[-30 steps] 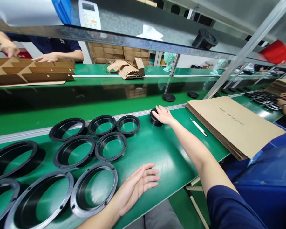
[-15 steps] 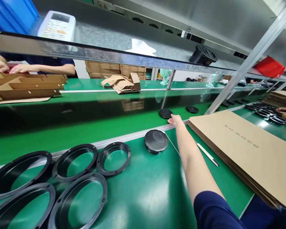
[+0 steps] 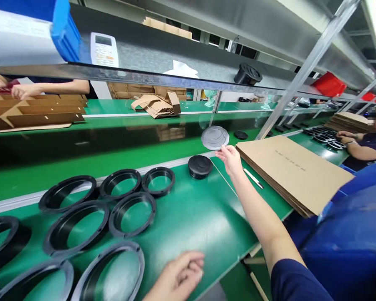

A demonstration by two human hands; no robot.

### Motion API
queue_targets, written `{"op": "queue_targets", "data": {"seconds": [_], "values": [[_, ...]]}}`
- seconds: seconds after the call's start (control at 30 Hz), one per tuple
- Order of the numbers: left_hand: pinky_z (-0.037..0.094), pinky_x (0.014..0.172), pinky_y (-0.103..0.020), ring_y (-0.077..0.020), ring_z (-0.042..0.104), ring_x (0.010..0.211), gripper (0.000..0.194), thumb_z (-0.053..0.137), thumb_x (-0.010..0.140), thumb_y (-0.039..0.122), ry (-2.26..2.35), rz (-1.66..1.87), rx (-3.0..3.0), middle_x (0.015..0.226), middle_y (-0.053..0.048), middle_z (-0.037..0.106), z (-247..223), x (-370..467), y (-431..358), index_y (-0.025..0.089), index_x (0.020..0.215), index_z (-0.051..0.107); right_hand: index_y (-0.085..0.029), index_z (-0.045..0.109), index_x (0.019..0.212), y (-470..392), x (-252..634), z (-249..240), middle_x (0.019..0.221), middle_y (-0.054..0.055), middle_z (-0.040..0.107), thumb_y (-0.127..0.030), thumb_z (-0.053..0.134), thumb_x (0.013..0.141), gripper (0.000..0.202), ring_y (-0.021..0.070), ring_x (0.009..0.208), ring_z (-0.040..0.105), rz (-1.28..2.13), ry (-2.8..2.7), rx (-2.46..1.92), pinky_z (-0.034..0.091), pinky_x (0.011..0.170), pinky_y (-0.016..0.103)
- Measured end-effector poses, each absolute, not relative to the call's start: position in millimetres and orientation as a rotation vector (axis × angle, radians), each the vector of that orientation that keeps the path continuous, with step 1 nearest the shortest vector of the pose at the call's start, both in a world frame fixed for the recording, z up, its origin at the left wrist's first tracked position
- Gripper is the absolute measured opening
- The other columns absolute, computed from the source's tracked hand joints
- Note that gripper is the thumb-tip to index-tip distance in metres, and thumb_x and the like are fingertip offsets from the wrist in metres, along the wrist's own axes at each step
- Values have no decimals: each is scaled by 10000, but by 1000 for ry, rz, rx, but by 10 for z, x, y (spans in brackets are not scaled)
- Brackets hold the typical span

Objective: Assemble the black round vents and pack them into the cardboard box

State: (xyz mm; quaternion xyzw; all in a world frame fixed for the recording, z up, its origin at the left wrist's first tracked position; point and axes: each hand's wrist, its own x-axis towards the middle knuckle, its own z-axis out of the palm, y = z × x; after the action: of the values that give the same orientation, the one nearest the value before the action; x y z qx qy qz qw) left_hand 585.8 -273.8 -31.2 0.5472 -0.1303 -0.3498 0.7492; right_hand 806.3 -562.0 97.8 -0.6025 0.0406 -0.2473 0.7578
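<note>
My right hand pinches the near edge of a round black lid, holding it up and tilted over the green conveyor belt. Just below it, on the green table, sits a thicker black round cap. At the bottom of the view my left hand is over the table, its fingers curled together with nothing visible in them. To its left lie several black rings with flanged rims, among them a small ring and a larger ring.
Stacked cardboard sheets lie at the right, beside a white pen. Another black lid rests on the belt. A metal shelf and slanted post cross above. Co-workers' hands show at far left and right.
My right hand has lifted the black lid off the belt, tilting its face toward me. My left hand has come into view at the bottom. The camera view has shifted.
</note>
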Motion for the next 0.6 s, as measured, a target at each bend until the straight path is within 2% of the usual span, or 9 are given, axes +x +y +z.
{"op": "queue_targets", "data": {"seconds": [0.07,0.13,0.2,0.27,0.33,0.43,0.5,0.6], "values": [[521,940,-594,-361,674,969,347,791,840,483,-277,-685,1216,1076,-142,703,-160,5847,-2765,308,1140,797,-220,515,817,-5415,7466,853,725,-30,654,-484,910,764,478,175,724,752,-489,-5,-1316,633,665,243],[516,966,-588,-357,684,982,456,823,824,442,-251,-636,1103,1104,-136,701,-66,5871,-2793,272,1240,749,-228,515,821,-5192,6873,666,718,-31,667,-524,915,748,503,180,703,750,-393,-2,-1325,631,637,249],[504,1030,-546,-335,683,1085,662,829,828,483,-205,-580,915,1255,-144,674,-17,5897,-2815,284,1424,621,-229,517,817,-4969,6329,457,716,-28,679,-536,901,776,494,176,685,746,-289,32,-1321,637,629,256],[478,1099,-515,-316,653,1214,768,742,887,591,-140,-565,714,1431,-154,602,23,5904,-2830,308,1550,477,-228,524,815,-4766,5868,259,736,-20,694,-547,888,798,484,171,677,741,-201,64,-1295,647,629,267],[464,1135,-494,-309,624,1286,736,588,957,670,-69,-592,579,1501,-142,570,78,5891,-2834,295,1574,450,-226,540,817,-4596,5510,97,767,-7,712,-551,882,809,472,172,684,741,-124,87,-1260,656,638,278],[460,1152,-485,-299,617,1305,660,455,1018,667,7,-613,501,1467,-102,620,174,5853,-2822,285,1554,496,-218,618,874,-4410,5169,-48,833,13,733,-524,873,829,401,180,740,755,-47,117,-1222,662,668,283],[450,1166,-475,-286,618,1309,609,475,1036,610,13,-612,497,1440,-83,645,218,5832,-2798,282,1548,507,-211,677,952,-4334,5051,-79,859,18,736,-500,870,837,366,183,766,760,-19,120,-1221,661,679,280],[449,1171,-465,-292,628,1297,548,594,1004,461,-11,-629,525,1379,-98,683,229,5825,-2742,212,1492,565,-195,709,995,-4284,4983,-69,851,34,746,-502,862,842,376,183,741,755,15,104,-1238,658,675,288]]}}
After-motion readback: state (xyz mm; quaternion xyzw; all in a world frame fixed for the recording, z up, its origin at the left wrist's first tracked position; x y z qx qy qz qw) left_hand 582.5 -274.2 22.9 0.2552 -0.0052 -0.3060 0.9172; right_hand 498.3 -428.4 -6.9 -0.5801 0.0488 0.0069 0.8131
